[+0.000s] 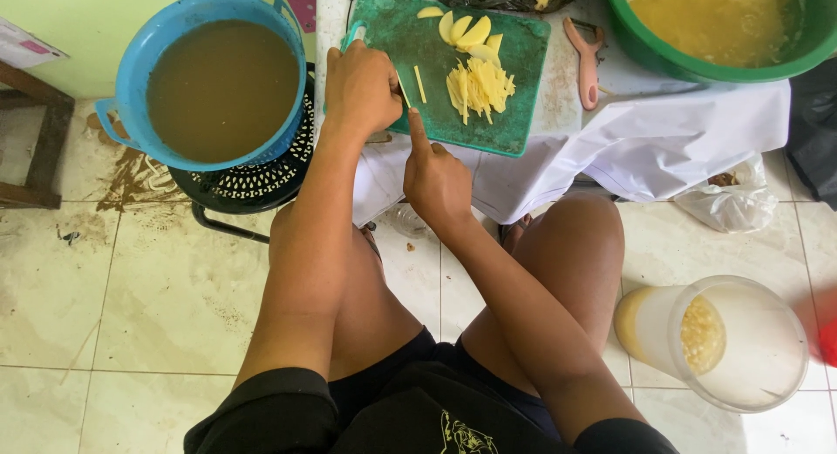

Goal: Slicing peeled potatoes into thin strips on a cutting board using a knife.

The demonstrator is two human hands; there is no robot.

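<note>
My left hand [362,88] is shut around a knife with a teal handle [352,37], over the left part of a green cutting board [523,57]. The blade [403,90] is mostly hidden by the hand. My right hand [436,179] has its fingers curled and its index finger stretched out, the tip touching the board's near edge. A pile of thin pale yellow potato strips [479,88] lies mid-board. Thicker potato slices [466,29] lie behind it, and one loose strip [419,84] lies beside the knife.
A blue bucket of brown water [131,71] stands on a black stool [261,182] at left. A pink peeler [586,64] lies right of the board on the white cloth [663,140]. A green basin [654,57] sits at top right. A clear jar [741,393] stands on the tiled floor.
</note>
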